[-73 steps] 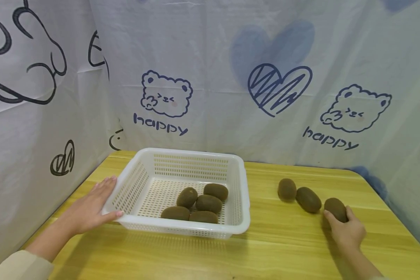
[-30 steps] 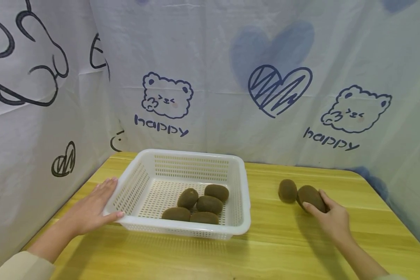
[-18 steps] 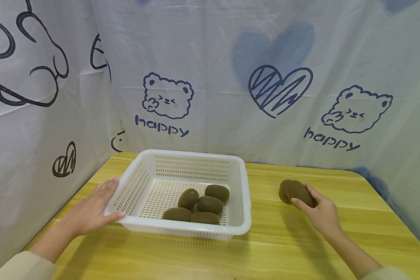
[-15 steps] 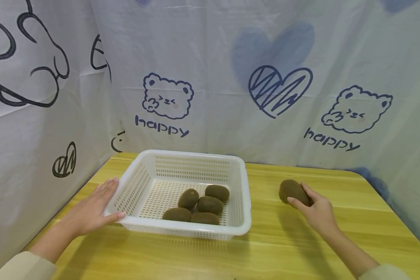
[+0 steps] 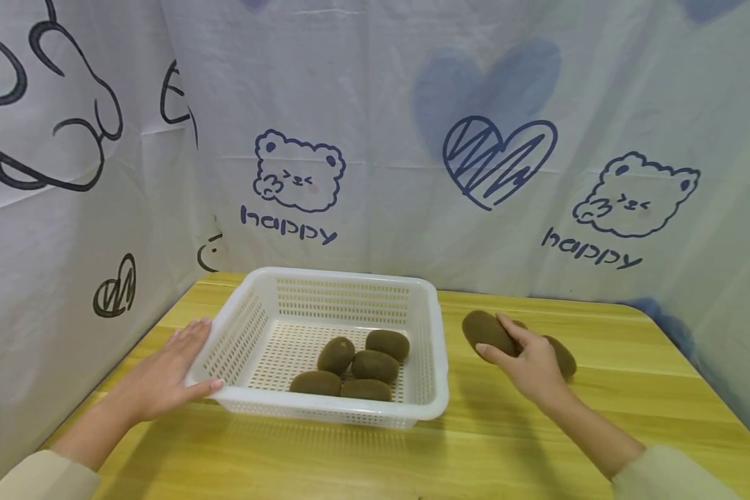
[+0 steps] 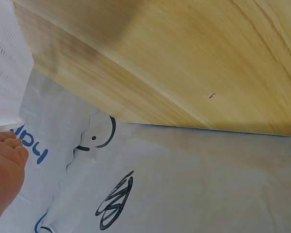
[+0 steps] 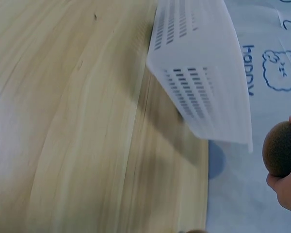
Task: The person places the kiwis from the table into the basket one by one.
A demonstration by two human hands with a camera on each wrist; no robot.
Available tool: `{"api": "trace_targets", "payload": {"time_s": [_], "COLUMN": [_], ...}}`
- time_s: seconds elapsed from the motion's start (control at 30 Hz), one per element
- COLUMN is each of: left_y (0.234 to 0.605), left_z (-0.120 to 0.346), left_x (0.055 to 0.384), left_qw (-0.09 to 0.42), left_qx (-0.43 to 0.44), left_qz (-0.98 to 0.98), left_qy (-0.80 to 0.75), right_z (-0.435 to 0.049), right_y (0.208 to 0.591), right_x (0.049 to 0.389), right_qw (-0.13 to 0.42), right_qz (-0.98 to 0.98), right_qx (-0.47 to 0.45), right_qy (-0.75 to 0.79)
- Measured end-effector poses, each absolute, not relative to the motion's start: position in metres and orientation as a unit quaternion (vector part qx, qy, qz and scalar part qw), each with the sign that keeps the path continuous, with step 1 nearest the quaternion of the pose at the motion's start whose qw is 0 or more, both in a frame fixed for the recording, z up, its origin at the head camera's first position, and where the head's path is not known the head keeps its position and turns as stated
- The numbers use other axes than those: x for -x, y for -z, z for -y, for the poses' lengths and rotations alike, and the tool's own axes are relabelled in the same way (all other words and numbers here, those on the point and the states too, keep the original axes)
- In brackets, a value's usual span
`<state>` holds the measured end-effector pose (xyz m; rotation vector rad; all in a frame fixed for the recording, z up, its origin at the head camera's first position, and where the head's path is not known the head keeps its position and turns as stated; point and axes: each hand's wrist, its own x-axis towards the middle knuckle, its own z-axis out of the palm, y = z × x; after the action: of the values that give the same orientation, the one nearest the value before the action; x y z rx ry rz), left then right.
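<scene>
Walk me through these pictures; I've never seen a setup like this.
There is no machine here: a person is working bare-handed. The wide view comes from a camera worn on the head, looking forward and down. The other two views come from cameras on the left and right wrists, so they see things at odd angles.

On the wooden-looking table stands a white basket with five kiwis inside. The left hand rests on the basket's edge. The right hand grips another kiwi to the right of the basket. Two more kiwis show partly behind that hand.
</scene>
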<state>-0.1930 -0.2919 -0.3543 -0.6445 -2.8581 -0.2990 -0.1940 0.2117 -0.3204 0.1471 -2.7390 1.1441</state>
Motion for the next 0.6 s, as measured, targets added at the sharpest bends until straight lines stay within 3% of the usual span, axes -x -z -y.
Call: {"api": "trace_targets", "payload": {"time_s": [0.6], "left_y": [0.354], "left_z": [0.29], "left_x": [0.193], "left_qw": [0.101], "left_qx": [0.22], "left_qz": [0.965], "left_qy": [0.103], "right_z": [-0.152], "right_y": [0.318], "right_x": [0.205], "right_qw": [0.063], "right_qz": [0.882], "right_qx": [-0.128], "right_qy": [-0.449]}}
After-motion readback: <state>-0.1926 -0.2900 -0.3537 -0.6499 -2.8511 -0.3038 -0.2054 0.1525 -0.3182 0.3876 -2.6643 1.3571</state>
